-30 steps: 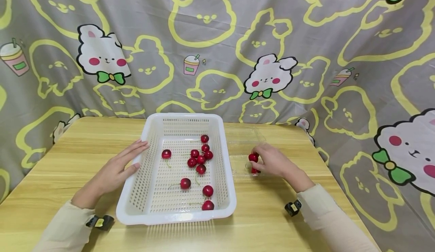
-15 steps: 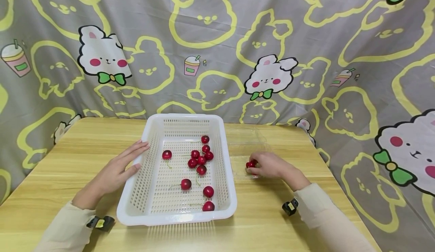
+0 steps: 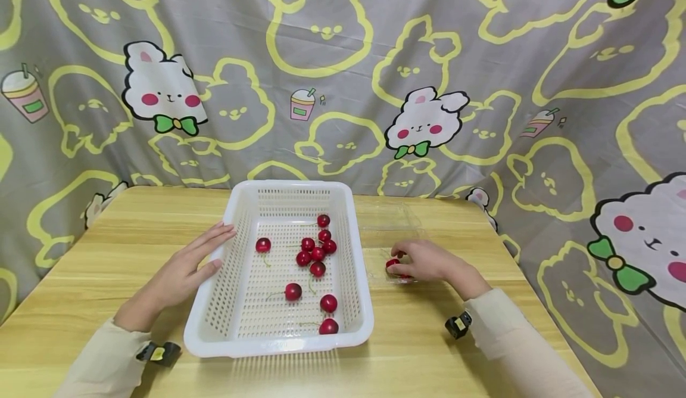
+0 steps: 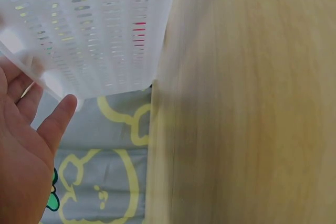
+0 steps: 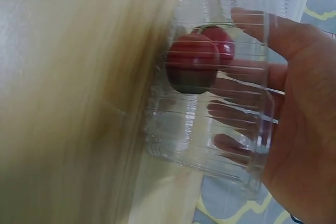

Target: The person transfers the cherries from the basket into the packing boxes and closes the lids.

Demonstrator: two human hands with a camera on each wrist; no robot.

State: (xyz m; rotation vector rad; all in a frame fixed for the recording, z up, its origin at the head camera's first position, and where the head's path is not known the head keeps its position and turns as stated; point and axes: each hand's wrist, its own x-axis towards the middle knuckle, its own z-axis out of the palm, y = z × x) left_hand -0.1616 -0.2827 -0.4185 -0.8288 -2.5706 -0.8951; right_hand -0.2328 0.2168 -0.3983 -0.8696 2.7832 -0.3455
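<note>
Toward the right edge of the wood table [image 3: 407, 338], our R hand [image 3: 426, 261], loosely spread, is by two round red cherries [image 5: 191, 66] in a clear plastic box [image 5: 173, 135]; our L hand [image 3: 182, 267], straight-fingered, touches the white perforated basket [image 3: 278, 345]. Prob. we're placing; next calls for withdrawing w/o nudging.

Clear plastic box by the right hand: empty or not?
Not empty: in the right wrist view, two cherries show inside the clear plastic box, through its ribbed side. Can't tell if the right hand grips them.

Bright, even head view; softer wrist views
You get a speckled shadow on the tabletop [image 3: 418, 341] just in front of the white basket [image 3: 278, 345]; right of it, glare streaks the clear box [image 5: 178, 129]. Your left-wrist view looks blurry.
</note>
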